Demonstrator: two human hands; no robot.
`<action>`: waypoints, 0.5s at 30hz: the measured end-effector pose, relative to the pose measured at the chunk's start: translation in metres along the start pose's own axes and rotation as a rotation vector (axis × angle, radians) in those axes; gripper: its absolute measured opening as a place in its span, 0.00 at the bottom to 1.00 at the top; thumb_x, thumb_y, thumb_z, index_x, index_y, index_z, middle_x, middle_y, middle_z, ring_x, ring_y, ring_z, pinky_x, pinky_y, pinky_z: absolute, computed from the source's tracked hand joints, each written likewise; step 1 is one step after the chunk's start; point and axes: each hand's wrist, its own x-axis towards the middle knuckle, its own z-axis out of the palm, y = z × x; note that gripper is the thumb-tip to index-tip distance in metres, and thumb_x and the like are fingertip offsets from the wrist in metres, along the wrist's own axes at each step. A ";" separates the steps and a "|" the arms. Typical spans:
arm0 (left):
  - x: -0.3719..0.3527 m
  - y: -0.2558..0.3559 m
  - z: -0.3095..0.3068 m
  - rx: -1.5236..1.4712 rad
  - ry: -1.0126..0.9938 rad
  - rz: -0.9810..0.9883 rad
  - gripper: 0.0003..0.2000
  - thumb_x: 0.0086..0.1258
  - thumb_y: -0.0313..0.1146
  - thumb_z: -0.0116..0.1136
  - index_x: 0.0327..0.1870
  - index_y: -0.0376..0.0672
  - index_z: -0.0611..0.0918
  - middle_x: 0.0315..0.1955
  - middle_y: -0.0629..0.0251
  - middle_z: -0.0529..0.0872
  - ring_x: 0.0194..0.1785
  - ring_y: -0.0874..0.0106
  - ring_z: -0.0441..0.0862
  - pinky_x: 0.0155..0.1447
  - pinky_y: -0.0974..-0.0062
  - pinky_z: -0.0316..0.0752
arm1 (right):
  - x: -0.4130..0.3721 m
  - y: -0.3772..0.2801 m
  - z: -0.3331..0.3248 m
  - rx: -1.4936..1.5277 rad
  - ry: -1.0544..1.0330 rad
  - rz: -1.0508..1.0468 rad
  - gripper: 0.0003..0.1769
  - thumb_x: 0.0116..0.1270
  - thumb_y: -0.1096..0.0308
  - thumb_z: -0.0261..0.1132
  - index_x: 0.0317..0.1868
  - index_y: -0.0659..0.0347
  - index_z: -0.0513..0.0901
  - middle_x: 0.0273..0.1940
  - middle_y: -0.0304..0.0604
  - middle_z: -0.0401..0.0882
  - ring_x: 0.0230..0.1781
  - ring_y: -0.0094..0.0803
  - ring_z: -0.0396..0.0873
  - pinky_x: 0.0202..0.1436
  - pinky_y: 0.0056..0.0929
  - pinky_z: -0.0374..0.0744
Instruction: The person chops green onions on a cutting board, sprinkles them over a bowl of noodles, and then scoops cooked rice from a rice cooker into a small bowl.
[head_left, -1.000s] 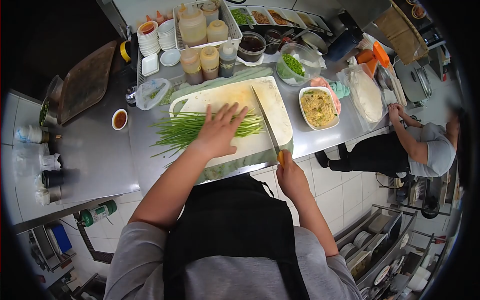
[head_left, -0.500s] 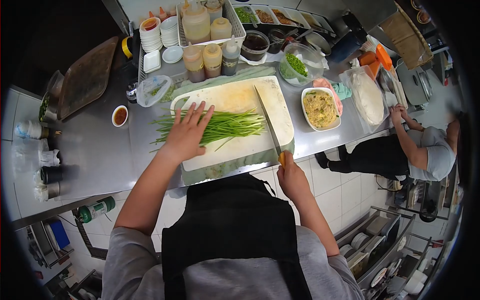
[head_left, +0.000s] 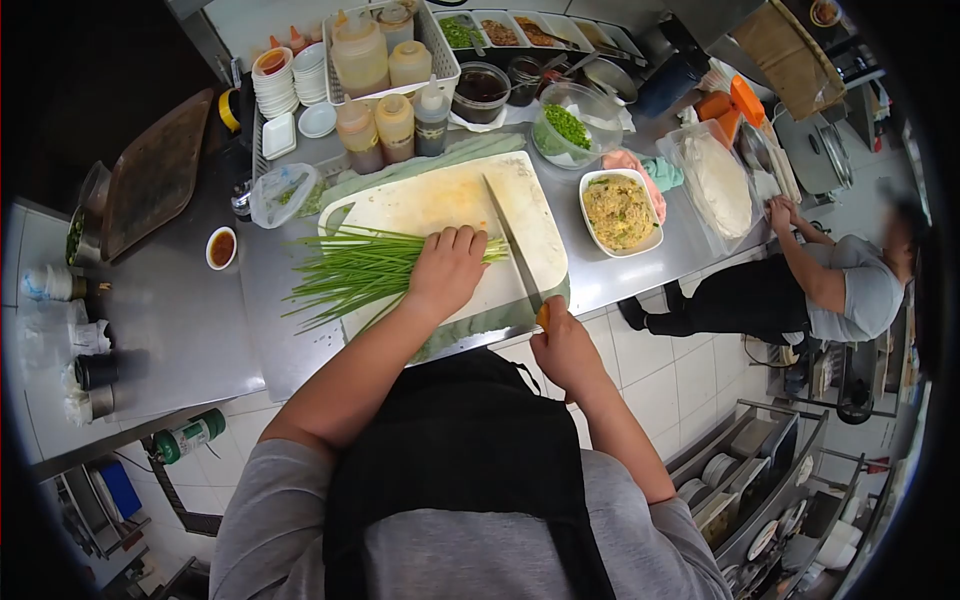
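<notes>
head view: what spreads widest under your work?

the steel counter, and on it your white cutting board.

where are the green stalks?

across the board, under your left hand and fanning out well to its left. their long axis runs sideways to your body, pale ends just right of your knuckles.

and the knife?

just right of those ends, slanting across their line, tip away from you; whether its edge touches them, you cannot tell.

how do your hands sit?

your left is nearer the stalks, touching: back upward, fingers pressed together, curled over the bundle, thumb hidden. your right hand is closer to you, fingers wrapped round the yellow handle.
</notes>
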 end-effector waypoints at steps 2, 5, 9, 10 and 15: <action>-0.001 0.001 -0.001 -0.003 0.004 0.009 0.25 0.65 0.47 0.65 0.60 0.43 0.77 0.49 0.64 0.78 0.52 0.64 0.75 0.55 0.64 0.71 | -0.001 -0.004 0.007 -0.006 0.013 -0.009 0.21 0.62 0.72 0.63 0.51 0.67 0.64 0.42 0.68 0.80 0.40 0.64 0.82 0.44 0.55 0.82; -0.001 0.002 -0.006 -0.054 0.079 0.011 0.21 0.67 0.47 0.63 0.57 0.45 0.79 0.48 0.66 0.80 0.50 0.65 0.76 0.53 0.64 0.71 | 0.001 0.000 0.011 -0.016 0.032 -0.032 0.20 0.64 0.71 0.63 0.51 0.67 0.65 0.41 0.67 0.80 0.39 0.64 0.83 0.42 0.55 0.82; 0.003 0.005 0.005 -0.186 0.300 -0.093 0.12 0.70 0.45 0.60 0.47 0.49 0.84 0.43 0.70 0.83 0.45 0.65 0.78 0.51 0.64 0.71 | 0.004 -0.001 0.014 -0.041 0.027 -0.033 0.17 0.68 0.68 0.61 0.50 0.67 0.65 0.40 0.67 0.81 0.37 0.63 0.83 0.40 0.55 0.83; 0.004 0.005 0.010 -0.191 0.298 -0.087 0.12 0.70 0.45 0.60 0.47 0.49 0.84 0.43 0.70 0.83 0.45 0.65 0.78 0.51 0.64 0.71 | 0.004 -0.002 0.014 -0.063 0.011 -0.017 0.17 0.69 0.68 0.60 0.50 0.67 0.65 0.39 0.67 0.81 0.36 0.63 0.83 0.40 0.55 0.83; 0.004 0.006 0.010 -0.126 0.286 -0.109 0.04 0.67 0.40 0.63 0.36 0.53 0.83 0.34 0.73 0.82 0.39 0.66 0.78 0.45 0.65 0.72 | 0.016 -0.010 -0.016 -0.083 -0.041 -0.010 0.15 0.72 0.66 0.59 0.48 0.68 0.65 0.34 0.65 0.82 0.33 0.61 0.84 0.38 0.55 0.82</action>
